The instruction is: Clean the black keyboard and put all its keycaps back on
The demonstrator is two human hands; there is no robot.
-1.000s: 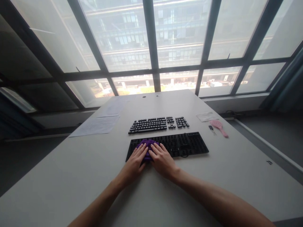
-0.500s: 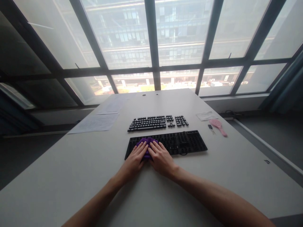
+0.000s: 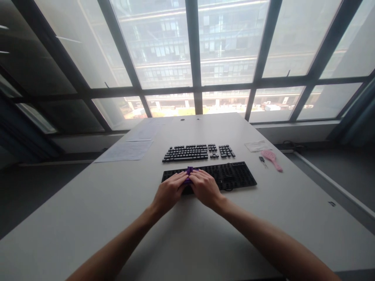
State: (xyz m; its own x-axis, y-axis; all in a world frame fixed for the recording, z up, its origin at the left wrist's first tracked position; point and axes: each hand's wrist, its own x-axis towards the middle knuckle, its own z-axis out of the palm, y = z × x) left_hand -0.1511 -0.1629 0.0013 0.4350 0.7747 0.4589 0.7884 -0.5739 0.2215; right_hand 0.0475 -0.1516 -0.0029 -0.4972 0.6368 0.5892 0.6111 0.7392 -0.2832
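A black keyboard base (image 3: 241, 176), its keycaps off, lies flat on the white table in front of me. Over its left half, a crumpled purple cloth (image 3: 190, 170) is bunched between my two hands. My left hand (image 3: 168, 191) has its fingers curled on the cloth from the left. From the right, my right hand (image 3: 207, 189) grips it too, fingertips nearly meeting the left ones. Most of the cloth is hidden under the fingers. Just beyond the base, loose black keycaps (image 3: 186, 153) are laid out in keyboard order.
To the right are a pink hairbrush (image 3: 271, 158), a small black-handled tool with wire ends (image 3: 262, 160) and a flat clear plastic bag (image 3: 256, 146). Paper sheets (image 3: 125, 151) lie at the left. A small dark piece (image 3: 331, 203) sits near the right table edge.
My hands went from lying flat on the spread cloth to curled fingers bunching it together. The cloth now shows as a small tuft between them. The view has shifted slightly.
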